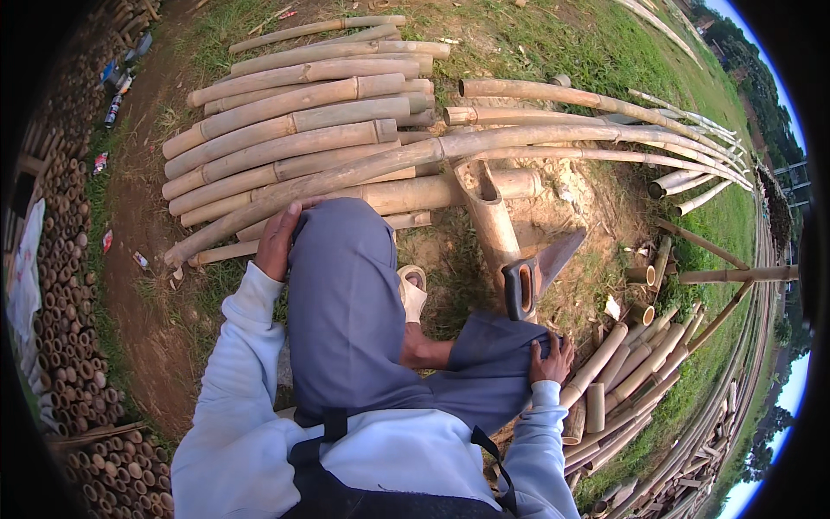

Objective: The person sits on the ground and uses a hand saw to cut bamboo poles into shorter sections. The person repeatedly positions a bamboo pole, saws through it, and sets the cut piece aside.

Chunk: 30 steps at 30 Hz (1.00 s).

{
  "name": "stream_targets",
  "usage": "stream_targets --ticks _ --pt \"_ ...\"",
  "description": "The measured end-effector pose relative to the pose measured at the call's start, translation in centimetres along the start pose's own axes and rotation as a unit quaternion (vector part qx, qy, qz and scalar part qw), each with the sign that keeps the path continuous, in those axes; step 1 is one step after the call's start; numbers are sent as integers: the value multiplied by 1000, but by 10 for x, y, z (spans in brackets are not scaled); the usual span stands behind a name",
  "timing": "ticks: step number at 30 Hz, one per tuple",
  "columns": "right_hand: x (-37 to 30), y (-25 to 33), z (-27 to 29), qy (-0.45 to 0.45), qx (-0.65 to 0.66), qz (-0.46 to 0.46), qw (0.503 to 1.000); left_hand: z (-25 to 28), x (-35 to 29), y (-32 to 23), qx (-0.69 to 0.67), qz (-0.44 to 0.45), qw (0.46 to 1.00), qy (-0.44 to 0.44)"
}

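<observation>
My left hand (pixel 278 240) rests against the side of my raised left knee, its fingers laid along the grey trousers (pixel 341 285) and holding nothing. Close beside it passes the near end of a long bamboo pole (pixel 380 163). Over my bent right knee lies my right hand (pixel 551 358), fingers apart and empty. In front of that knee a handsaw (pixel 520 290) with a black handle leans at a thick bamboo post (pixel 493 229), its blade pointing up and right. The post's notched top is beside the long pole.
Cut bamboo lengths (pixel 285 125) lie in rows ahead. Longer poles (pixel 588 95) stretch to the right. Short pieces (pixel 596 406) are piled by my right knee, near a bamboo frame (pixel 735 275). Stacked bamboo ends (pixel 69 346) line the far left. My sandalled foot (pixel 413 294) stands on the ground.
</observation>
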State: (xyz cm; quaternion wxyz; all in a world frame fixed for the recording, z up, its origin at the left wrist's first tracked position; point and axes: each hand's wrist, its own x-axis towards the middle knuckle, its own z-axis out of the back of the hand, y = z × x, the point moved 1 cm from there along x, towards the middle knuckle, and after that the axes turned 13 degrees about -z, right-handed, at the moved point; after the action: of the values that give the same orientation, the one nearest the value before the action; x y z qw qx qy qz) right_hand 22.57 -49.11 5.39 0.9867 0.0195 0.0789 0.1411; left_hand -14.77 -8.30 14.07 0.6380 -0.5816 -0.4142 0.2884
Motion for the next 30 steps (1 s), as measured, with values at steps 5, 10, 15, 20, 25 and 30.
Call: stream_targets --ticks 5,10,15,20,25,30 --pt "2 14 10 4 15 -42 999 17 8 78 311 -46 947 69" --pt "-1 10 5 -1 49 -44 998 -1 -14 144 339 -3 936 92" --pt "-1 4 6 -9 43 0 999 -4 -27 180 551 55 804 217" --pt "6 4 2 -8 28 10 1000 19 -58 278 662 -22 740 119" --pt "10 -1 1 -7 2 7 1000 6 -42 241 587 86 798 102" --pt "8 14 8 -28 26 34 999 15 -38 236 599 101 785 123"
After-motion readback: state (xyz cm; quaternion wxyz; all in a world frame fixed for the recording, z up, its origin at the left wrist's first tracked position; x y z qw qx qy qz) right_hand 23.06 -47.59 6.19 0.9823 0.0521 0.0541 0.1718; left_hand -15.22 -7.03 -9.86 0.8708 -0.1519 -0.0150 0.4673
